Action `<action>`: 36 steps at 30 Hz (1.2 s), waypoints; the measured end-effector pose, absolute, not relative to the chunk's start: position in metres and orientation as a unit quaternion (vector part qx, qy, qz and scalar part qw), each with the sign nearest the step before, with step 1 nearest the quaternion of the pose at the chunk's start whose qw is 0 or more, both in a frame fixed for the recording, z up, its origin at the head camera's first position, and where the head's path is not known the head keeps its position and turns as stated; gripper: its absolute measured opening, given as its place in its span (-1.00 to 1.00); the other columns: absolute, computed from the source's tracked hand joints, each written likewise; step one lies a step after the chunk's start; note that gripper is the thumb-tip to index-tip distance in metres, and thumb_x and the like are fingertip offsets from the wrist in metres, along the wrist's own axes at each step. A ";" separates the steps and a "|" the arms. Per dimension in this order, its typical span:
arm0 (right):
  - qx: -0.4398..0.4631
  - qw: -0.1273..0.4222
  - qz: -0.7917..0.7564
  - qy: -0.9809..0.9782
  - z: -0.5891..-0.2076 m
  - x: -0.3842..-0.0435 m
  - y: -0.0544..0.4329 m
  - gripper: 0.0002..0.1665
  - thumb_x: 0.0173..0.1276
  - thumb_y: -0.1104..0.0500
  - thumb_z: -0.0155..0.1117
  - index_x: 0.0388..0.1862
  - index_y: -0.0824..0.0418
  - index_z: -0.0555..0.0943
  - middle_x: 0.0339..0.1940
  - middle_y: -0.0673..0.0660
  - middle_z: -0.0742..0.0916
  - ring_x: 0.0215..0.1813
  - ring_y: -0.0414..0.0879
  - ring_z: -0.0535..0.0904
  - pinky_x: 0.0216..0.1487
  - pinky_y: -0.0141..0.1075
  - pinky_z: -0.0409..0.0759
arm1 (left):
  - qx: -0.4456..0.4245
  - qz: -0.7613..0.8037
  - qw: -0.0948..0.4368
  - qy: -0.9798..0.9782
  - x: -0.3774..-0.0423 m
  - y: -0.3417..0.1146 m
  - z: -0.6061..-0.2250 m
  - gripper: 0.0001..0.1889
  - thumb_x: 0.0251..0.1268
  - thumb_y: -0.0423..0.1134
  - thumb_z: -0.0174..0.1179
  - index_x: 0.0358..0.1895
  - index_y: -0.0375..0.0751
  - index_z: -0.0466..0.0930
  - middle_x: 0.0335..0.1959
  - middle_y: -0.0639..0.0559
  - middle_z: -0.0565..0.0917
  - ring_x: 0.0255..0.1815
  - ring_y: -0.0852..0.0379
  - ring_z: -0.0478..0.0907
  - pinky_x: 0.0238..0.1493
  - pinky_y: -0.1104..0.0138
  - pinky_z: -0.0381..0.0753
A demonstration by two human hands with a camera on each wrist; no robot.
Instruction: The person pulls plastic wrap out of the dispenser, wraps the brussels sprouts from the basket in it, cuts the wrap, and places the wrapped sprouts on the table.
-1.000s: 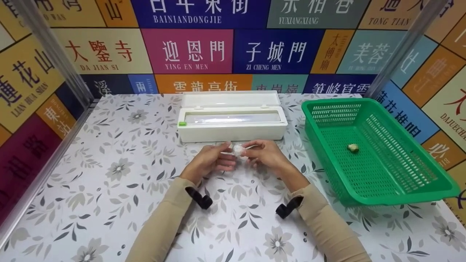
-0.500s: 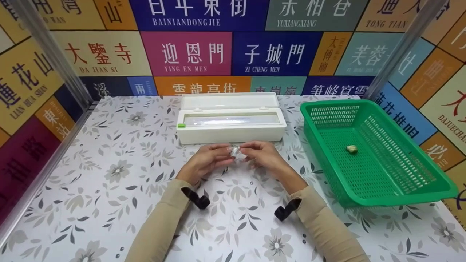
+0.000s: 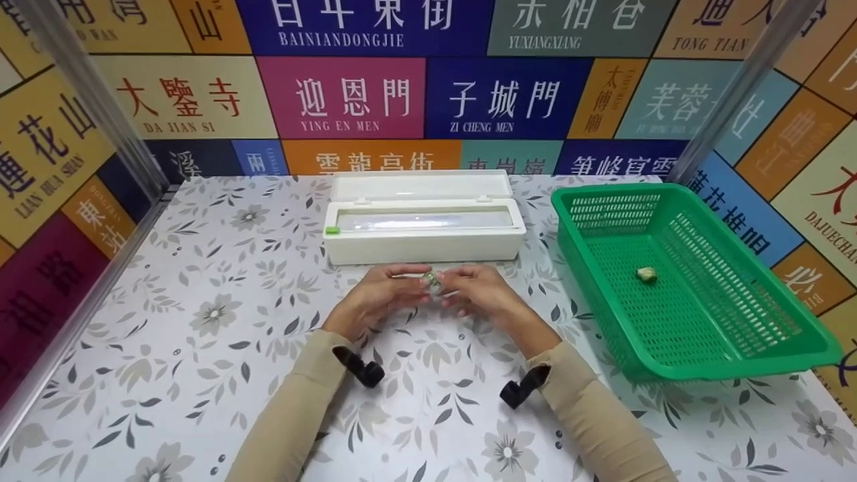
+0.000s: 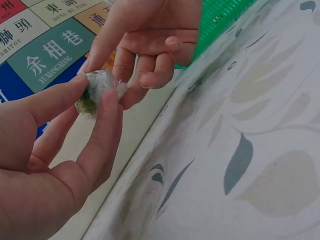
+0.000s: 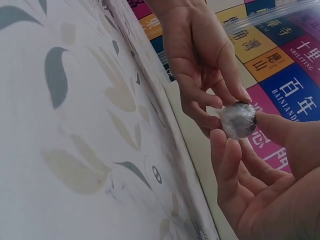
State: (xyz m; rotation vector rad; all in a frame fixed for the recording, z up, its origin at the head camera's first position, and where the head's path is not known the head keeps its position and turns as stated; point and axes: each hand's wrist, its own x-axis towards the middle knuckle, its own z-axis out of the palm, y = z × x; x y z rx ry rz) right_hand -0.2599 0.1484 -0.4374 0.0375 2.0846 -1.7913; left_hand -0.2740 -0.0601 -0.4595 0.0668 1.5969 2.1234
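Observation:
Between both hands is a small round green lump in clear plastic wrap [image 3: 432, 281]; its exact kind is hidden by the film. My left hand [image 3: 376, 294] pinches it from the left between thumb and fingers. From the right, the thumb and fingers of my right hand [image 3: 483, 292] pinch the same bundle. In the left wrist view, the wrapped lump [image 4: 97, 92] shows green through the film, with a crumpled tuft on one side. The right wrist view shows the film on the bundle [image 5: 238, 120] drawn smooth and shiny.
Just beyond the hands stands a white cling-film dispenser [image 3: 423, 248], lid raised, with a green slider [image 3: 331, 230] at its left end. At right, a green plastic basket [image 3: 730, 371] holds one small pale yellowish lump [image 3: 646, 274]. A flowered cloth [image 3: 214, 375] covers the table.
The loose white film between the fingers now sits closer round the lump, and green shows through it. Both hands have shifted slightly and stay together in front of the dispenser.

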 end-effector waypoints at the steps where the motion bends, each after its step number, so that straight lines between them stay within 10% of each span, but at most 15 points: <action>1: 0.017 0.191 -0.640 0.744 -0.436 -0.260 0.148 -0.62 0.34 -0.04 0.41 -0.06 0.21 0.68 -0.33 0.01 0.81 -0.31 -0.16 0.75 -0.52 -0.41 0.59 | 0.023 0.774 0.243 0.584 -0.274 -0.061 -0.458 -0.56 0.36 -0.48 0.21 0.29 -0.43 0.49 -0.08 -0.13 0.75 -0.22 0.09 0.77 0.02 0.29 0.78; 14: -0.069 0.153 -0.617 0.769 -0.441 -0.264 0.126 -0.60 0.25 0.13 0.49 0.08 0.12 0.70 0.04 0.13 0.77 -0.08 0.11 0.71 -0.40 -0.35 0.69 | -0.027 0.757 0.218 0.616 -0.270 -0.089 -0.449 -0.54 0.29 -0.42 0.31 0.27 -0.35 0.53 -0.21 -0.05 0.78 -0.30 0.14 0.78 -0.04 0.33 0.79; 29: -0.125 0.151 -0.604 0.773 -0.439 -0.270 0.065 -0.63 0.22 0.27 0.49 0.03 0.22 0.70 -0.08 0.20 0.80 -0.24 -0.20 0.69 -0.24 -0.20 0.78 | 0.013 0.684 0.159 0.712 -0.256 -0.159 -0.448 -0.49 0.20 -0.37 0.40 0.24 -0.39 0.55 0.10 -0.16 0.72 -0.17 0.13 0.76 -0.05 0.30 0.80; 36: -0.102 0.132 -0.615 0.771 -0.448 -0.274 0.035 -0.67 0.23 0.26 0.49 -0.01 0.24 0.73 -0.09 0.19 0.80 -0.20 0.03 0.73 -0.40 -0.29 0.75 | 0.031 0.629 0.126 0.767 -0.257 -0.182 -0.446 -0.47 0.22 -0.28 0.40 0.26 -0.35 0.54 0.22 -0.25 0.64 -0.03 -0.01 0.74 -0.04 0.26 0.80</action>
